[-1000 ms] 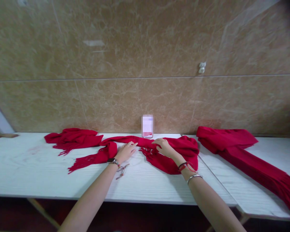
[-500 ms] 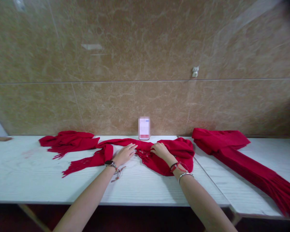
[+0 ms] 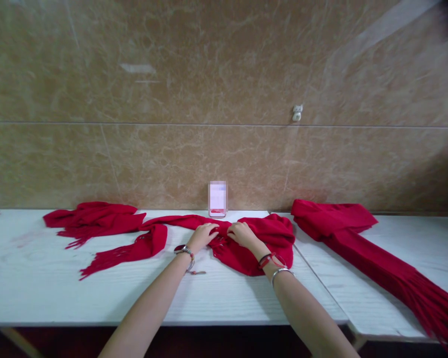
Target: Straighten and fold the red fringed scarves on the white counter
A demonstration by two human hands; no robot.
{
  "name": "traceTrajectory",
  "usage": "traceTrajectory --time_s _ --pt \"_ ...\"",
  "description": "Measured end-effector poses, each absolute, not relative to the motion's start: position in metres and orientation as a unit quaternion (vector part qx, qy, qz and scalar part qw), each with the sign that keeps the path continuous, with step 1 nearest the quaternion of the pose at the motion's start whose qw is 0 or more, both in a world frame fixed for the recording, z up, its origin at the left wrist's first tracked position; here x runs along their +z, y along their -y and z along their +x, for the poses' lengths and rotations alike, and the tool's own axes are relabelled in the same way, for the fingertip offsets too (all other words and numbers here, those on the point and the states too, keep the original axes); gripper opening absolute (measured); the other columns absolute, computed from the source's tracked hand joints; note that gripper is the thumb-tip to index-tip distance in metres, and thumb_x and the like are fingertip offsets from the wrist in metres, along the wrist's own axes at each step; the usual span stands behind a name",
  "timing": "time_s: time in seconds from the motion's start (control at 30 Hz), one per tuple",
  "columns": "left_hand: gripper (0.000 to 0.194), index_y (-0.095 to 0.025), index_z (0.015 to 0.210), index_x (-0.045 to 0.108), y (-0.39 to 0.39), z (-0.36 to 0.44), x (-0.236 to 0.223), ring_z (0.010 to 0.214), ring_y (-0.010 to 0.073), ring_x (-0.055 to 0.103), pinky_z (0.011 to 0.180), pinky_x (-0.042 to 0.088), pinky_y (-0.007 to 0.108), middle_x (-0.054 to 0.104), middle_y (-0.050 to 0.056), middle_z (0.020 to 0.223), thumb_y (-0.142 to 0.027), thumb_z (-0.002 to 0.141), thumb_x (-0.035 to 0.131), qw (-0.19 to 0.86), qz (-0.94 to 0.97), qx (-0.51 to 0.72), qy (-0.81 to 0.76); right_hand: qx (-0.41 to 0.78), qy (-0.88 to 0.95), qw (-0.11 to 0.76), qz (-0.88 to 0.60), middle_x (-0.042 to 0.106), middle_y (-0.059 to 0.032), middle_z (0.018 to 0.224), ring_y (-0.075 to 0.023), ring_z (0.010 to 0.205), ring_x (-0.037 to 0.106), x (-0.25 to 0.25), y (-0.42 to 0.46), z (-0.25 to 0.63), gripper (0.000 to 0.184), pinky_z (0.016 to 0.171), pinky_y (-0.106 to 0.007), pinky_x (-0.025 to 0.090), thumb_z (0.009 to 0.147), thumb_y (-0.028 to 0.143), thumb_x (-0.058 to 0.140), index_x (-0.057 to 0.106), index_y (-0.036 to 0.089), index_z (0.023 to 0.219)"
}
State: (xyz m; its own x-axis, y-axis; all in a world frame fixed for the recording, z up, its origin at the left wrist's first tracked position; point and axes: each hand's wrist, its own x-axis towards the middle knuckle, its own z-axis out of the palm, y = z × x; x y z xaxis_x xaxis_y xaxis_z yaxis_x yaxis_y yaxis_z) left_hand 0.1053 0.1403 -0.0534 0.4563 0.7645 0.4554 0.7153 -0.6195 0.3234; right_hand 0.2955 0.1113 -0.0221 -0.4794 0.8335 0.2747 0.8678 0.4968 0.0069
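Observation:
A red fringed scarf (image 3: 254, 251) lies bunched on the white table (image 3: 97, 293) in front of me. My left hand (image 3: 205, 234) and my right hand (image 3: 242, 233) meet at its fringed middle, fingers curled down onto the cloth. Both hands grip the scarf close together. Its other fringed end (image 3: 123, 253) trails off to the left. A watch and a cord bracelet sit on my left wrist; red cords and a silver bangle sit on my right.
A second red scarf (image 3: 89, 219) lies crumpled at the back left. A third red scarf (image 3: 377, 253) stretches across the adjoining right table (image 3: 414, 238). A small phone-like object (image 3: 217, 199) leans against the brown marble wall (image 3: 209, 99).
My left hand slid right onto the scarf's fringe, closing the gap to my right hand. The view shifted slightly rightward.

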Motion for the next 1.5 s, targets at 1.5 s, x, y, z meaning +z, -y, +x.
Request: traceTrajectory --time_s 1.5 --pt "0.016 -0.018 0.089 0.059 -0.104 0.103 -0.017 0.084 0.0155 0.059 0.078 0.047 0.029 0.062 0.003 0.087 -0.015 0.088 0.043 -0.054 0.851 0.401 -0.335 -0.017 0.835 0.446 -0.322 0.065 -0.0081 0.096 -0.0219 0.093 0.056 -0.016 -0.106 0.294 0.028 0.085 -0.039 0.041 0.074 0.027 0.063 0.062 0.021 0.101"
